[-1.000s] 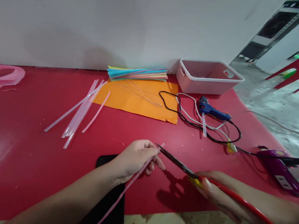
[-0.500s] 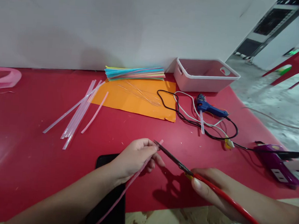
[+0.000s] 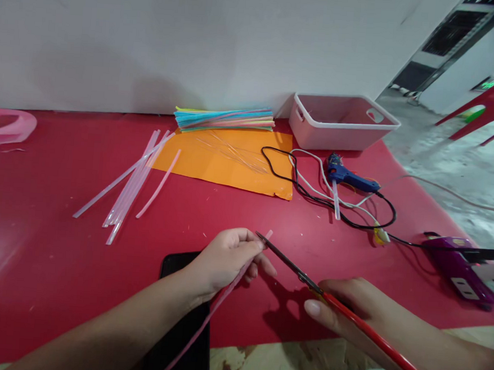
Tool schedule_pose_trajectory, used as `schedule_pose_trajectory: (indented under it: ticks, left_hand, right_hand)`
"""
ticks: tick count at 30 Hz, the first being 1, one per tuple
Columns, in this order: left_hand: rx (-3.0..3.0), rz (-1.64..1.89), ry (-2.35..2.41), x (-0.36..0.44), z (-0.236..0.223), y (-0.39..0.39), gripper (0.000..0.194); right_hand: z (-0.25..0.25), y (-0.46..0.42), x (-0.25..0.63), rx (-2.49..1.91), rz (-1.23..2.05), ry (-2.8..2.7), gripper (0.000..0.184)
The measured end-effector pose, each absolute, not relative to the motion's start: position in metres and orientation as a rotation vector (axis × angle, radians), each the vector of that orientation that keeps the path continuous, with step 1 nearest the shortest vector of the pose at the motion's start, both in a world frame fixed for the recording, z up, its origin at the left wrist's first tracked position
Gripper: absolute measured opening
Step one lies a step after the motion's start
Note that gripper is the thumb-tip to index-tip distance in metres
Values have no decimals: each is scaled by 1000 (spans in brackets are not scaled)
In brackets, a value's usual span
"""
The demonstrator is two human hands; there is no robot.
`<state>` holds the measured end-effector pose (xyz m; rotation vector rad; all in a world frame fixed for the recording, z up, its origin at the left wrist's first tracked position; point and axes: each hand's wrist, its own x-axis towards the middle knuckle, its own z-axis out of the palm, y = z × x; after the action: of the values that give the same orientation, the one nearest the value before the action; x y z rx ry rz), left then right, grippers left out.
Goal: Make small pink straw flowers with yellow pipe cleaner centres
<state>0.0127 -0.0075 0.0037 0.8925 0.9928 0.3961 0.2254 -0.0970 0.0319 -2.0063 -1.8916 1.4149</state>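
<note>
My left hand point(image 3: 224, 259) is closed round a long pink straw point(image 3: 203, 323) that runs from below the table edge up past my fingers, its tip poking out beyond them. My right hand point(image 3: 350, 310) grips red-handled scissors point(image 3: 319, 291). The dark blades point left and up, and their tips meet the straw right at my left fingertips. Both hands hover low over the red table point(image 3: 55, 262), near its front edge.
Loose pale straws point(image 3: 131, 185) lie left of an orange sheet point(image 3: 227, 161). A stack of coloured straws point(image 3: 225, 119) and a white bin point(image 3: 342, 121) stand by the wall. A blue glue gun point(image 3: 349, 180) with cables and a purple device point(image 3: 461, 267) lie right. Pink tape point(image 3: 6, 126) far left; black pad point(image 3: 179, 338) under my left arm.
The scissors and my right hand have shifted a little to the left, staying on the straw's end. My left hand has kept its place.
</note>
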Motion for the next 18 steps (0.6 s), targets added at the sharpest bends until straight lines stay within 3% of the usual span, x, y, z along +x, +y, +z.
schedule_pose_trajectory:
  ticks: [18]
  left_hand:
    - [865,420,931,10,-1,-6,13]
  right_hand:
    - [39,-93,224,-1930,1569,-1870,51]
